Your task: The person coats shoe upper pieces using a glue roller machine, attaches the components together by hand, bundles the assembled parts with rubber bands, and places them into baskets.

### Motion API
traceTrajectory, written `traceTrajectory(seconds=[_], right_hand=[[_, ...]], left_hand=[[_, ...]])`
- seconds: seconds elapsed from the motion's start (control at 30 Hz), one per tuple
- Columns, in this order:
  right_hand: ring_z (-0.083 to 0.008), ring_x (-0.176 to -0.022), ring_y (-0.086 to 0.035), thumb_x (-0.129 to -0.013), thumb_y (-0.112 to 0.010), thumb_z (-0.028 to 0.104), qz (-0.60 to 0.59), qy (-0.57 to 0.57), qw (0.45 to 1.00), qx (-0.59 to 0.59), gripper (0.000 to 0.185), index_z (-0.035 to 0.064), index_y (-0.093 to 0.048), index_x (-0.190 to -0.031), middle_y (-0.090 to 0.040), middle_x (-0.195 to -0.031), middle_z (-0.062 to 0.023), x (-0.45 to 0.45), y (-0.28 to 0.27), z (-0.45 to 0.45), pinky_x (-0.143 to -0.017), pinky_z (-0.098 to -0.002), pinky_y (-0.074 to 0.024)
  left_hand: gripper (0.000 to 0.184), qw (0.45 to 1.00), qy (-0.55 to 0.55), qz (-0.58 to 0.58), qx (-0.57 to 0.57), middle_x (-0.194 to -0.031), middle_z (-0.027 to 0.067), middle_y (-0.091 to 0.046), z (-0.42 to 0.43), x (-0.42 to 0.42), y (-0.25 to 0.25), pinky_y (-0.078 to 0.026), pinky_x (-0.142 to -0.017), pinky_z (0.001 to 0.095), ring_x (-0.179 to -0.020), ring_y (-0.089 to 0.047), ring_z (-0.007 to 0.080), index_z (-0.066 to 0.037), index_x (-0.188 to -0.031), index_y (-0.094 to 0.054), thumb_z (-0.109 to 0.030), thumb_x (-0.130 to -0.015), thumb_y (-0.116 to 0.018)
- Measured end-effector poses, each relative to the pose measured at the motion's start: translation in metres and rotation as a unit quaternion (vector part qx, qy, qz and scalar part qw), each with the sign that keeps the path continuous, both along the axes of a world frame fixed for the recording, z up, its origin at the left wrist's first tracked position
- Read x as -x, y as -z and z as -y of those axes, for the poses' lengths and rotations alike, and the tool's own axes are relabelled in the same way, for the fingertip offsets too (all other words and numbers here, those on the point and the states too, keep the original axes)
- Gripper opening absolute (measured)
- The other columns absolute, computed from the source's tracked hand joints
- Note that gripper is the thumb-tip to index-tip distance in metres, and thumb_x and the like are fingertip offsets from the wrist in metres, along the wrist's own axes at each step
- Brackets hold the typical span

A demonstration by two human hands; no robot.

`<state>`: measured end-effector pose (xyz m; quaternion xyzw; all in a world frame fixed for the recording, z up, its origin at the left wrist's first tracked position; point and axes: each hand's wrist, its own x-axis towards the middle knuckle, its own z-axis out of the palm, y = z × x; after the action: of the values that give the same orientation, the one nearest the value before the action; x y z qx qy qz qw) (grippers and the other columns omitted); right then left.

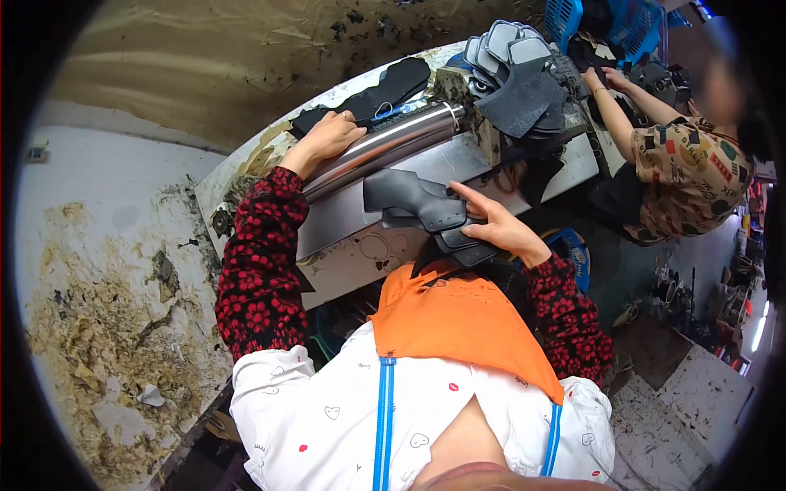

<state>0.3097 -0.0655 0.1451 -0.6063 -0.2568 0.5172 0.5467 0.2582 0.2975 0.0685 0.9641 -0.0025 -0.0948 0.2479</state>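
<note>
My left hand [330, 136] rests at the far side of a shiny metal roller [385, 146], its fingers bent over a dark flat piece [360, 100]; whether it grips that piece I cannot tell. On the near side of the roller, my right hand [501, 227] holds several black leather pieces [417, 200] between thumb and fingers. They overlap the metal plate [442, 166] and the near edge of the bench, above the orange apron [467, 319].
Stacked dark and grey pieces [520, 90] lie right of the roller. Blue baskets [630, 29] stand at the back right. A co-worker [688, 168] handles dark material there. A stained white wall [115, 213] is on the left.
</note>
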Motion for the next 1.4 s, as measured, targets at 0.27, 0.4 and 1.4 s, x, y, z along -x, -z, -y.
traceTrajectory(seconds=[0.27,0.4,1.4], right_hand=[[-0.0188,-0.096,-0.059,-0.077,-0.054,-0.007,0.142,-0.03,0.988,0.047,0.073,0.0072,-0.036,-0.145,-0.056,-0.13,-0.0088,0.016,-0.002,0.024,-0.081,-0.0275,-0.0465],[-0.0198,-0.088,-0.06,-0.078,-0.056,-0.006,0.227,-0.11,0.968,0.011,0.068,0.0067,-0.039,-0.143,-0.059,-0.124,-0.0095,0.019,-0.013,0.026,-0.076,-0.0289,-0.0478],[-0.0271,-0.096,-0.055,-0.085,-0.064,0.008,0.236,-0.07,0.969,-0.014,0.04,0.0024,-0.056,-0.124,-0.055,-0.113,-0.0131,0.016,-0.031,0.064,-0.084,-0.0334,-0.045]], left_hand=[[0.042,0.996,-0.075,-0.044,0.035,-0.108,0.0105,-0.06,0.008,0.007,-0.011,-0.043,-0.085,0.0355,-0.097,-0.052,0.0302,0.002,-0.094,-0.067,-0.034,-0.094,-0.047],[0.032,0.988,-0.08,-0.081,0.107,-0.101,0.0101,-0.061,-0.004,0.003,-0.015,-0.044,-0.08,0.0332,-0.088,-0.054,0.0265,0.002,-0.09,-0.065,-0.028,-0.089,-0.055],[0.029,0.905,0.03,0.414,-0.096,-0.082,0.0094,-0.058,0.24,-0.155,-0.122,-0.049,-0.063,0.0333,-0.07,-0.061,0.0237,-0.007,-0.101,-0.053,-0.013,-0.076,-0.066]])
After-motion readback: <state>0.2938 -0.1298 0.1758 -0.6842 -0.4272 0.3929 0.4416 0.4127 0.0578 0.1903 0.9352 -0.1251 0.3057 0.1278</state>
